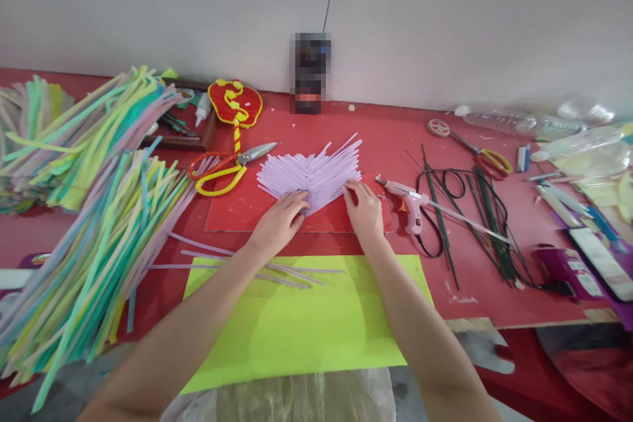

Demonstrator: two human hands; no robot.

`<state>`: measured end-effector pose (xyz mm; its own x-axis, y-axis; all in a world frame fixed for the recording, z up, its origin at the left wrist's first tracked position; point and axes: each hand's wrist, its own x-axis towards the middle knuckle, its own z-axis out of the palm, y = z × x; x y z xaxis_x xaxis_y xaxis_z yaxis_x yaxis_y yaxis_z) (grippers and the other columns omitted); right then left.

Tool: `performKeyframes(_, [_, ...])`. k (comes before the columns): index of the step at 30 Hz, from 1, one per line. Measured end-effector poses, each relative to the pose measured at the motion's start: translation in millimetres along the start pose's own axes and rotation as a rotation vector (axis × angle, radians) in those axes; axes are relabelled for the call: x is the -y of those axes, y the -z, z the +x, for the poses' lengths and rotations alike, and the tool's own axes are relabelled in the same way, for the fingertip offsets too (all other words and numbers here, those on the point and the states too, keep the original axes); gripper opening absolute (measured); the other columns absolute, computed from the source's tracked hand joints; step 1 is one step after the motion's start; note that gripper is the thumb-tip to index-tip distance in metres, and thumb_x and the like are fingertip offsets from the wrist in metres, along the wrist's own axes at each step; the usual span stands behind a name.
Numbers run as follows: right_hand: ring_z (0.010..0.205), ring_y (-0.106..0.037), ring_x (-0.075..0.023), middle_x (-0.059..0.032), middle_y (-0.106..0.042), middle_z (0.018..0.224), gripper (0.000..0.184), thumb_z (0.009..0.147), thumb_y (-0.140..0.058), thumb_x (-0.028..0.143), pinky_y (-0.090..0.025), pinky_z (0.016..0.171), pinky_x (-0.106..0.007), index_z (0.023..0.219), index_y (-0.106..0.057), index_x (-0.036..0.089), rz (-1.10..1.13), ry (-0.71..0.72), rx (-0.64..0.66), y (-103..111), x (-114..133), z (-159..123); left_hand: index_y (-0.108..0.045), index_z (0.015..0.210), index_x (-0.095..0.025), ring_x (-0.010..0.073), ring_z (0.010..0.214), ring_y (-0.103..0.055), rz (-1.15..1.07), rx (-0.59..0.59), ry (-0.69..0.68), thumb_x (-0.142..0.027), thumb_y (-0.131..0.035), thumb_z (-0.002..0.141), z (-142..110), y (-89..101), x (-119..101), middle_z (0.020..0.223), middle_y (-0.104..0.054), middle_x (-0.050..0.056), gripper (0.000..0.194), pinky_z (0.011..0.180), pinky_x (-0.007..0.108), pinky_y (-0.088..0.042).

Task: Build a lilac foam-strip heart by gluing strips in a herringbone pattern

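Observation:
A fan-shaped piece of pale purple pipe cleaners (316,171), laid in a V pattern, rests on a red board (232,214). My left hand (281,223) is at its lower point, fingers bent over the stems and thumb close to them. On the right edge, the thumb and fingers of my right hand (364,210) close on the ends of the purple stems. Several loose purple pipe cleaners (291,275) lie below my left hand, partly over a yellow-green sheet (306,323). The undersides of the fingers are hidden.
Bundles of coloured pipe cleaners (109,237) fill the left. Scissors (230,168) and a red-yellow ornament (237,105) lie behind them. To the right are a pink glue gun (408,204) with its cable, dark green wires (494,231), more scissors (479,155) and plastic bottles (504,120).

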<state>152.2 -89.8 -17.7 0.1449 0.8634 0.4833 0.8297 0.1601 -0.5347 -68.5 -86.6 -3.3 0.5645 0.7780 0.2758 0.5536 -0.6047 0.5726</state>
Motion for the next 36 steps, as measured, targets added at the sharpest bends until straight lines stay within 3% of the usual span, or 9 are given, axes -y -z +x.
performKeyframes(11, [0.104, -0.062, -0.0234, -0.0099, -0.067, 0.109, 0.016, 0.089, -0.05, 0.028, -0.05, 0.087, -0.041, 0.095, -0.062, 0.021, 0.036, -0.054, 0.064, 4.6, 2.3, 0.5, -0.054, 0.101, -0.02, 0.0208, 0.127, -0.047, -0.007, 0.004, 0.004, -0.007, -0.047, 0.086, 0.6, 0.8, -0.2, 0.133, -0.054, 0.007, 0.021, 0.107, 0.045, -0.041])
performKeyframes(36, [0.1, -0.064, -0.0231, -0.0085, -0.068, 0.107, 0.013, 0.086, -0.055, 0.028, -0.051, 0.087, -0.041, 0.091, -0.065, 0.021, 0.043, -0.066, 0.038, 4.1, 0.5, 1.8, -0.054, 0.101, -0.019, 0.0211, 0.128, -0.046, -0.009, 0.015, 0.011, -0.007, -0.047, 0.086, 0.7, 2.5, -1.8, 0.134, -0.054, 0.007, 0.021, 0.108, 0.045, -0.04])
